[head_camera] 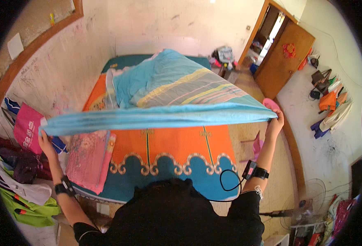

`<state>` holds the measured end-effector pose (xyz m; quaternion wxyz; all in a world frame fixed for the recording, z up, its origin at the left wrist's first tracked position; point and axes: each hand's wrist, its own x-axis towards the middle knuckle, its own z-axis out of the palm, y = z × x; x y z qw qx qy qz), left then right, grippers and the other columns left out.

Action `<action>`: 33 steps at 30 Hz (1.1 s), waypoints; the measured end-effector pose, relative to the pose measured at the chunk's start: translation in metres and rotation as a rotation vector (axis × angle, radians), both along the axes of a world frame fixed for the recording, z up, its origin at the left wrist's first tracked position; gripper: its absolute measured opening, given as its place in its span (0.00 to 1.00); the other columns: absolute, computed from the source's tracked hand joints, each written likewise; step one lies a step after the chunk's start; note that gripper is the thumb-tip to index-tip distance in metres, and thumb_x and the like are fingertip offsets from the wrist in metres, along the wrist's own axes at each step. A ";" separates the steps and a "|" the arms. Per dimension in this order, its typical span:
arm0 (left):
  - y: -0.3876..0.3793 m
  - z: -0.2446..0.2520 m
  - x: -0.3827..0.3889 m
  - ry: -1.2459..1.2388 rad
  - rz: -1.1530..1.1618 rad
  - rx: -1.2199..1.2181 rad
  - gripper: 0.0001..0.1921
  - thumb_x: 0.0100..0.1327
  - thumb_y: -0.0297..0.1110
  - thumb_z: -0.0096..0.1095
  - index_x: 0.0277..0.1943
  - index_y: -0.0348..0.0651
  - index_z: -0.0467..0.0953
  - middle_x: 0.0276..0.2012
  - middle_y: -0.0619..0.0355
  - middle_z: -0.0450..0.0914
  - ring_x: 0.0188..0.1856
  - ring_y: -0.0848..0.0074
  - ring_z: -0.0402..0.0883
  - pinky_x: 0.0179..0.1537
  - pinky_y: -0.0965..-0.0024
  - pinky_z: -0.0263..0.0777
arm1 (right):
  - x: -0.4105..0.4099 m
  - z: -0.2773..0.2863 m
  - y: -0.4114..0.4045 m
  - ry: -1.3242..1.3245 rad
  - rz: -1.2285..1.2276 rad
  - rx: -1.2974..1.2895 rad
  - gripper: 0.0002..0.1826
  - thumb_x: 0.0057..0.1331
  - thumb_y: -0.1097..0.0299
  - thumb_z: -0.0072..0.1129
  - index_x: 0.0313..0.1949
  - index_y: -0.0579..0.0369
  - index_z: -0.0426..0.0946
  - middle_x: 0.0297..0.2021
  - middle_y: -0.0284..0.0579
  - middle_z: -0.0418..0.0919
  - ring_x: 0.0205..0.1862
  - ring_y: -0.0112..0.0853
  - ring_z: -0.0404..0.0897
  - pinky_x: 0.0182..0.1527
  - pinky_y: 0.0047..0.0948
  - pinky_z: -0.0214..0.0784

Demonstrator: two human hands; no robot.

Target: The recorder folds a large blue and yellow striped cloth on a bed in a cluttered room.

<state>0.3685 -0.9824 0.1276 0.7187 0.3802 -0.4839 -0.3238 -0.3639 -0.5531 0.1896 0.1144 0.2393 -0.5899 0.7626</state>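
Observation:
A light-blue quilt or sheet (168,83) with yellow, grey and pink stripes spreads over the far part of the bed. Its near edge is stretched taut above the mattress, between my two raised arms. At the left, my left hand (46,143) grips one corner, slightly blurred. My right hand (277,121) pinches the opposite corner at the right, fingers closed on the cloth. Beneath the raised edge lies an orange and teal patterned bed mat (175,144). A folded pink quilt (87,160) rests on the mat's near left part.
Clothes (27,190) and a pink bag (30,129) are heaped along the left wall. A standing fan (302,203) is at the lower right. Bags and clothes (328,101) hang on the right wall near a wooden door (287,58). A backpack (224,55) stands beyond the bed.

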 end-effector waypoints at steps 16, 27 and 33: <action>0.168 -0.193 0.050 0.065 0.470 0.669 0.22 0.62 0.44 0.57 0.48 0.31 0.70 0.33 0.53 0.75 0.29 0.70 0.72 0.27 0.70 0.68 | 0.027 -0.180 0.009 -0.195 -0.168 0.506 0.17 0.54 0.80 0.45 0.42 0.60 0.77 0.26 0.46 0.77 0.18 0.28 0.73 0.14 0.28 0.63; -0.072 -0.055 -0.047 -0.221 0.259 0.178 0.18 0.66 0.42 0.49 0.45 0.31 0.71 0.34 0.53 0.77 0.35 0.72 0.75 0.36 0.70 0.70 | -0.104 -0.098 -0.146 0.101 -0.243 0.726 0.10 0.60 0.70 0.47 0.27 0.65 0.72 0.25 0.53 0.75 0.25 0.35 0.74 0.29 0.37 0.65; -0.100 0.125 -0.001 0.153 0.411 -0.692 0.16 0.68 0.37 0.45 0.48 0.30 0.69 0.45 0.47 0.75 0.46 0.65 0.75 0.49 0.63 0.69 | -0.045 0.112 -0.153 0.655 -0.358 -0.170 0.13 0.55 0.83 0.46 0.42 0.63 0.71 0.38 0.43 0.75 0.42 0.32 0.74 0.48 0.27 0.65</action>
